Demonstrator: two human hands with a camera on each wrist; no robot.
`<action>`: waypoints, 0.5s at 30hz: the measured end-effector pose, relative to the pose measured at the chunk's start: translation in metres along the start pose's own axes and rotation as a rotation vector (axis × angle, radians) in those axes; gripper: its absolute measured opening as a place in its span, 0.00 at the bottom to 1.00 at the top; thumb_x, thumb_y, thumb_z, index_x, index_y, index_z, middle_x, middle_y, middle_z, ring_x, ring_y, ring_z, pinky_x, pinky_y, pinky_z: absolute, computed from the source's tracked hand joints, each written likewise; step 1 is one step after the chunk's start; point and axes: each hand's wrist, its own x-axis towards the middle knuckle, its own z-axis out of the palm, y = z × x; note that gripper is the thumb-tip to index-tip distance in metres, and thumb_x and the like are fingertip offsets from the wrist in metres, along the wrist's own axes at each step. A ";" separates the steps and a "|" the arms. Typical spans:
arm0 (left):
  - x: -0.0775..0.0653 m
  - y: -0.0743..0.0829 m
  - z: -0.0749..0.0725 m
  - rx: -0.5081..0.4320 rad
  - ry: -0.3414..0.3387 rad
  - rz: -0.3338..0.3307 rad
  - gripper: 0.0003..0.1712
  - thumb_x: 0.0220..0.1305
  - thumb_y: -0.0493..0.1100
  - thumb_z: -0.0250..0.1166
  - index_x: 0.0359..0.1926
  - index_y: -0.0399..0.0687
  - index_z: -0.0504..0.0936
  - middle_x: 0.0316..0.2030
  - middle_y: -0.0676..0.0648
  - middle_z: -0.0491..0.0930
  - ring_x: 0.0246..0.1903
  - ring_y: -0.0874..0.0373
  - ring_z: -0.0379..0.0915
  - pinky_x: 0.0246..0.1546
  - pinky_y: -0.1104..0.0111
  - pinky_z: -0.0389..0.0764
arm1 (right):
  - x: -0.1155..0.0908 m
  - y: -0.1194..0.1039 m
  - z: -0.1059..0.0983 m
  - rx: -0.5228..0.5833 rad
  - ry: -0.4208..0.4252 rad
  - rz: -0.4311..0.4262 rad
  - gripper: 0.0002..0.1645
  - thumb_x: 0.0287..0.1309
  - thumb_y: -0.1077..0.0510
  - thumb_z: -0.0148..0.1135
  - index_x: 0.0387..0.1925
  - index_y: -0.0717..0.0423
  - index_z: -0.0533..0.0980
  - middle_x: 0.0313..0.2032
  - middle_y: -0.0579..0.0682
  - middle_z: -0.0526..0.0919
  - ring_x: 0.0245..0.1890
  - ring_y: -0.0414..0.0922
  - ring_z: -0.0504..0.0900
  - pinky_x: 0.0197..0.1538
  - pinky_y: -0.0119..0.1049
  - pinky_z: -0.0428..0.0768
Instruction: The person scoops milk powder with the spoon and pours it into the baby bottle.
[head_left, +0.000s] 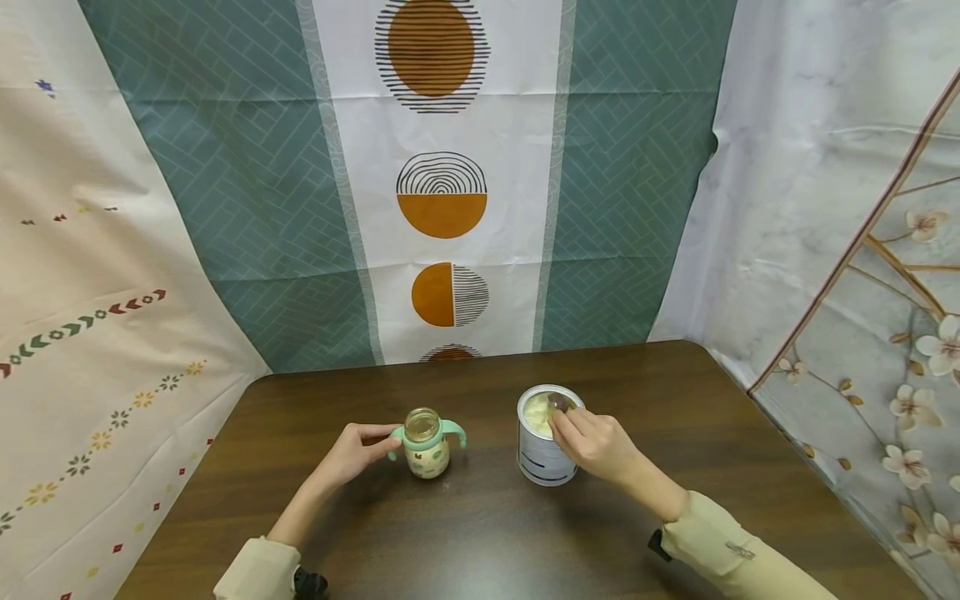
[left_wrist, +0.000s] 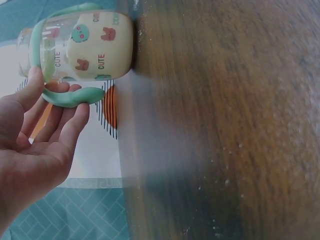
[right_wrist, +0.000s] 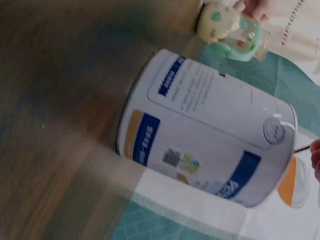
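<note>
A glass baby bottle [head_left: 426, 454] with a mint-green collar and two handles stands upright and uncapped on the table. Pale cream contents fill its lower part in the left wrist view. My left hand [head_left: 360, 454] grips one green handle [left_wrist: 75, 96], thumb near the collar. To the right stands an open white tin [head_left: 545, 458] of pale yellow powder [head_left: 537, 412]. Over its mouth, my right hand [head_left: 596, 446] pinches a small scoop [head_left: 558, 402], whose bowl looks dark and translucent. In the right wrist view only fingertips [right_wrist: 316, 156] show at the edge, beside a thin dark handle.
Both containers stand on a dark brown wooden table [head_left: 480, 533]. White specks lie on its surface near the bottle. Patterned cloth [head_left: 442, 292] hangs behind the table's far edge, with more fabric along both sides.
</note>
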 end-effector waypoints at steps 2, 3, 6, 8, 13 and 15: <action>0.000 0.000 0.000 -0.002 -0.001 0.000 0.22 0.63 0.44 0.66 0.55 0.35 0.81 0.49 0.33 0.82 0.37 0.70 0.77 0.38 0.76 0.79 | 0.001 -0.003 0.003 -0.022 0.007 0.017 0.16 0.67 0.63 0.49 0.25 0.65 0.77 0.16 0.49 0.72 0.13 0.40 0.68 0.13 0.28 0.70; 0.000 0.000 0.000 -0.001 -0.001 -0.002 0.22 0.63 0.44 0.66 0.55 0.35 0.81 0.49 0.33 0.82 0.37 0.70 0.77 0.39 0.76 0.79 | 0.001 -0.004 0.005 -0.030 0.011 0.025 0.16 0.67 0.63 0.49 0.25 0.65 0.77 0.16 0.49 0.72 0.13 0.40 0.68 0.13 0.28 0.70; 0.000 0.000 0.000 -0.002 0.000 -0.004 0.22 0.63 0.44 0.66 0.55 0.35 0.81 0.50 0.33 0.81 0.39 0.70 0.77 0.39 0.76 0.79 | 0.002 -0.008 0.009 -0.035 0.015 0.040 0.16 0.67 0.63 0.49 0.25 0.65 0.77 0.16 0.49 0.71 0.13 0.40 0.69 0.13 0.28 0.71; 0.000 0.000 0.000 -0.001 0.002 -0.006 0.22 0.63 0.44 0.66 0.55 0.35 0.81 0.50 0.33 0.81 0.40 0.71 0.77 0.40 0.76 0.79 | 0.002 -0.010 0.011 -0.020 0.004 0.042 0.16 0.68 0.63 0.49 0.26 0.65 0.77 0.17 0.49 0.72 0.15 0.41 0.71 0.15 0.29 0.73; 0.000 0.000 0.000 0.002 0.001 -0.003 0.22 0.63 0.44 0.66 0.55 0.35 0.81 0.50 0.34 0.81 0.39 0.71 0.77 0.39 0.76 0.79 | 0.002 -0.011 0.010 0.071 -0.056 0.056 0.17 0.70 0.59 0.49 0.29 0.62 0.78 0.20 0.48 0.73 0.19 0.40 0.73 0.19 0.28 0.76; -0.001 0.000 -0.001 0.000 0.002 0.000 0.22 0.63 0.44 0.66 0.55 0.35 0.81 0.50 0.33 0.81 0.39 0.71 0.77 0.39 0.76 0.79 | 0.002 -0.010 0.007 0.134 -0.088 0.082 0.17 0.72 0.57 0.49 0.30 0.61 0.78 0.22 0.47 0.74 0.20 0.38 0.72 0.20 0.27 0.76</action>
